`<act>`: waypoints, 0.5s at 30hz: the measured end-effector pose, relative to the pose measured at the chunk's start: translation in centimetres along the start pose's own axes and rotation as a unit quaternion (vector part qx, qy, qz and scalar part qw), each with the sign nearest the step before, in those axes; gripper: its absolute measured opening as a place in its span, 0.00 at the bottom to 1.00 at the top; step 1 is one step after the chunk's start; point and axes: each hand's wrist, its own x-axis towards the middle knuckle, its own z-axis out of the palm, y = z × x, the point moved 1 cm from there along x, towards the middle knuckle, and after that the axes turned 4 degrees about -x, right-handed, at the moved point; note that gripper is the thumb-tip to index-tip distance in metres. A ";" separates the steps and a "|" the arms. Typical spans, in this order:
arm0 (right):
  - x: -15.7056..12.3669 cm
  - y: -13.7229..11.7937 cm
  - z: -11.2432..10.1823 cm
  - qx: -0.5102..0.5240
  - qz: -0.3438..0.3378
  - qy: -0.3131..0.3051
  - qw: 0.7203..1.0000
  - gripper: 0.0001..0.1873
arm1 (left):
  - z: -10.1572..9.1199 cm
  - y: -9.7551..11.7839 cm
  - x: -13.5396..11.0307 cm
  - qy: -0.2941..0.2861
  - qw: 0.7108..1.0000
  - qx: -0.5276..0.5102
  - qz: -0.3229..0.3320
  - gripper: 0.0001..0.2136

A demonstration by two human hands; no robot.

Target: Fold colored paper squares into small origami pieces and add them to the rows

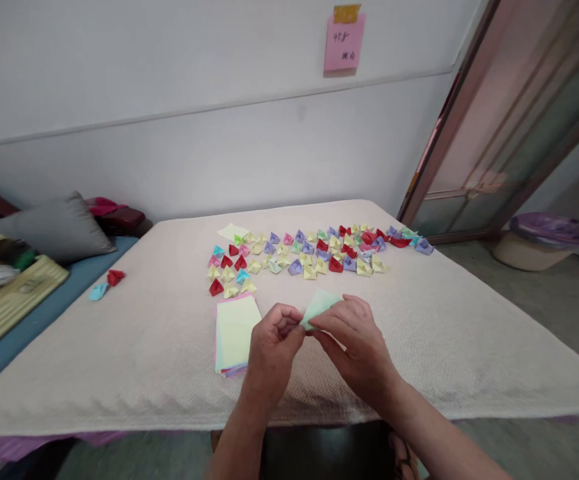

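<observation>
A pale green sheet of folding paper (321,303), partly folded, is held up between both hands above the front of the table. My left hand (275,347) pinches its lower left corner between thumb and fingers. On the other side, my right hand (355,340) has its fingers laid over the paper's right part, with the thumb underneath. How the paper is creased behind the fingers is hidden. Just left of my left hand lies a stack of coloured paper sheets (237,330), pale yellow on top. Beyond the hands stand several rows of small folded paper boats (309,272) in many colours.
A cream cloth covers the table (159,347). Single pale yellow paper (233,231) lies behind the boats. Red and blue folded pieces (115,277) sit far left. A grey cushion (54,227) is beyond the left edge, a lined bin (539,240) on the floor at right.
</observation>
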 end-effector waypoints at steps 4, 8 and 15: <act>0.0 0.0 -0.1 -0.002 0.008 -0.004 1.000 0.08 | 0.1 0.1 -0.2 -0.003 0.998 0.042 0.036 0.06; -0.1 0.0 0.0 0.021 0.015 0.006 1.000 0.08 | -0.1 0.3 -0.3 0.006 0.992 0.114 0.061 0.08; -0.1 0.2 0.1 0.058 0.019 0.029 0.998 0.07 | -0.2 -0.2 -0.4 -0.020 0.996 0.083 0.026 0.08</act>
